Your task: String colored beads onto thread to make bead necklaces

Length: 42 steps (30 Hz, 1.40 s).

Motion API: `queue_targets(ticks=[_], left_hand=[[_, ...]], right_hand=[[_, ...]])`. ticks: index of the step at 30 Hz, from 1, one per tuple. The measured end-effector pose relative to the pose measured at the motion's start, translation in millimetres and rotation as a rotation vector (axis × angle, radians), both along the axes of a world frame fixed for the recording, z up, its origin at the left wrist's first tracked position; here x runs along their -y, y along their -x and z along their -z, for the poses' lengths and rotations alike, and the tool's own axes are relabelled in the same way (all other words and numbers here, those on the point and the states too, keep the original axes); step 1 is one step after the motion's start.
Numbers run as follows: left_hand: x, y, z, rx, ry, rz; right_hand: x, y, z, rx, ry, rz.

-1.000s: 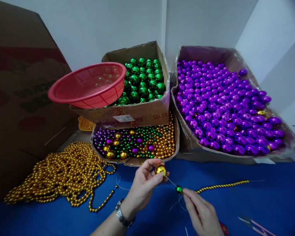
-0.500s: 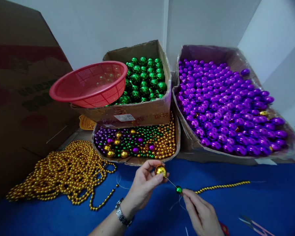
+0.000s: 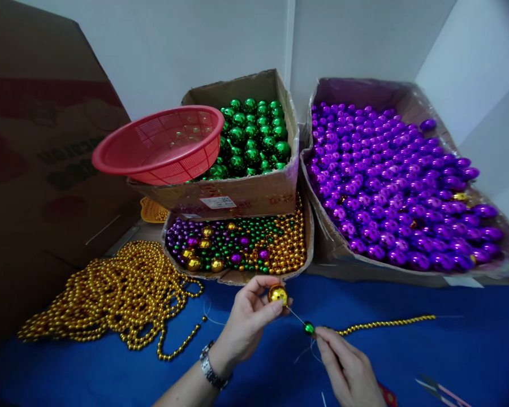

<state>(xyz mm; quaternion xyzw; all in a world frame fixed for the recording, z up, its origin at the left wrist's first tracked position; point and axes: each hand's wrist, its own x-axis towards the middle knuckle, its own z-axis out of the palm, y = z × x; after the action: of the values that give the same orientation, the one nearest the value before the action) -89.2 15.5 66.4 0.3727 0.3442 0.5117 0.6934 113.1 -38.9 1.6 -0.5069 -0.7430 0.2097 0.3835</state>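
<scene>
My left hand (image 3: pixel 246 322) pinches a shiny gold ball (image 3: pixel 277 294) between thumb and fingertips above the blue tabletop (image 3: pixel 110 379). A thin needle or thread runs from the ball down to a small green bead (image 3: pixel 309 327). My right hand (image 3: pixel 348 370) pinches the strand just behind that green bead. From there a string of small gold beads (image 3: pixel 385 324) trails off to the right across the blue surface. A wristwatch (image 3: pixel 211 370) sits on my left wrist.
A heap of gold bead strings (image 3: pixel 110 294) lies at left. Behind stand a low box of mixed beads (image 3: pixel 237 246), a box of green balls (image 3: pixel 254 138) with a red basket (image 3: pixel 161 147) on it, and a large box of purple balls (image 3: pixel 398 181). Scissors (image 3: pixel 443 390) lie at lower right.
</scene>
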Motion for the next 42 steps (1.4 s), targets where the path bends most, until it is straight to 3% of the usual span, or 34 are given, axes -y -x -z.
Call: queue_targets(ticks=[10, 25, 32, 35, 38, 40, 42], left_hand=[[1, 1, 0.6, 0.079, 0.049, 0.033], [3, -1, 4.5, 0.019, 0.009, 0.043], [5, -5, 5.7, -0.027, -0.002, 0.052], [7, -6, 4.8, -0.085, -0.009, 0.051], [6, -4, 0.3, -0.189, -0.045, 0.149], [1, 1, -5.9, -0.262, -0.118, 0.198], [-12, 9, -13.5, -0.38, -0.219, 0.165]], right_hand=[[3, 1, -3.5, -0.017, 0.152, -0.032], [1, 1, -1.8, 0.029, 0.047, -0.02], [4, 15, -0.8, -0.145, 0.228, 0.099], [3, 19, -0.8, -0.215, 0.254, 0.063], [2, 20, -4.8, -0.237, 0.252, 0.058], [1, 19, -9.3, -0.236, 0.266, 0.076], [1, 16, -14.1, -0.236, 0.288, 0.101]])
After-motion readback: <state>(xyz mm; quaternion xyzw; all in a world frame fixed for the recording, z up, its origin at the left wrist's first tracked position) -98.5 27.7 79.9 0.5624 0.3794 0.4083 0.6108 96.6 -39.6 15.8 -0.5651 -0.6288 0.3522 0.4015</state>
